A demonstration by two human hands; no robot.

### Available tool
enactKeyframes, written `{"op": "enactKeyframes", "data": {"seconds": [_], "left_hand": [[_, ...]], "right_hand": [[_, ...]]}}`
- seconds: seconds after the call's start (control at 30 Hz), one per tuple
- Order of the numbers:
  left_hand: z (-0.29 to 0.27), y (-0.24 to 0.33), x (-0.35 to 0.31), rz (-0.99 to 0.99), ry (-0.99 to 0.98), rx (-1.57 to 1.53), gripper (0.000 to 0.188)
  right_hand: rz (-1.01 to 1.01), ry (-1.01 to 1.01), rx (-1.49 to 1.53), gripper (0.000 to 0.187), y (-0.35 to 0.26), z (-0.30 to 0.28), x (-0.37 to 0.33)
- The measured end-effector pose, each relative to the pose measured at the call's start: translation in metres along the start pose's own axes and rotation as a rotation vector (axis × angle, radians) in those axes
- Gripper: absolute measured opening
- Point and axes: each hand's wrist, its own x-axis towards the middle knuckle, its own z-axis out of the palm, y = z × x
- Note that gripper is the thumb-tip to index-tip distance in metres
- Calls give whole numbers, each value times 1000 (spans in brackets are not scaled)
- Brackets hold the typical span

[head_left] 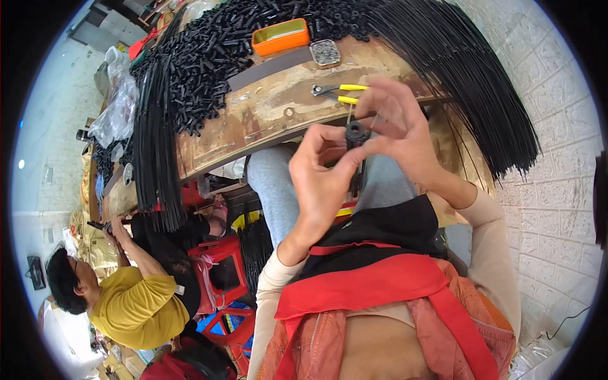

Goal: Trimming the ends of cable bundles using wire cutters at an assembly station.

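My left hand (320, 180) is closed around a short black tubular part (356, 132), its round holed end facing up. A thin pale strand stands up beside that end. My right hand (405, 130) reaches in from the other side, its thumb against the part. The fingers of that hand are raised apart from the thumb and blurred by motion. Cutting pliers with yellow handles (339, 94) lie on the wooden table (272, 101) just beyond the part. Dark pieces below the part are half hidden by my hands.
Black tubular pieces (209, 63) are heaped across the table's back. Long black rods (155, 139) hang over its left edge, more rods (475, 82) at the right. An orange box (280, 37) and a small tin (325, 54) stand behind. A co-worker in yellow (136, 304) sits left, near red stools (221, 272).
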Motion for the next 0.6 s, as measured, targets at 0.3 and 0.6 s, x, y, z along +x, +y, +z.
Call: {"op": "enactKeyframes", "data": {"seconds": [0.3, 0.6], "left_hand": [[-46, 13, 13, 111, 69, -27, 42], [-56, 14, 9, 68, -26, -139, 28]], "right_hand": [[428, -97, -82, 15, 55, 18, -14], [375, 6, -62, 13, 77, 46, -17]]}}
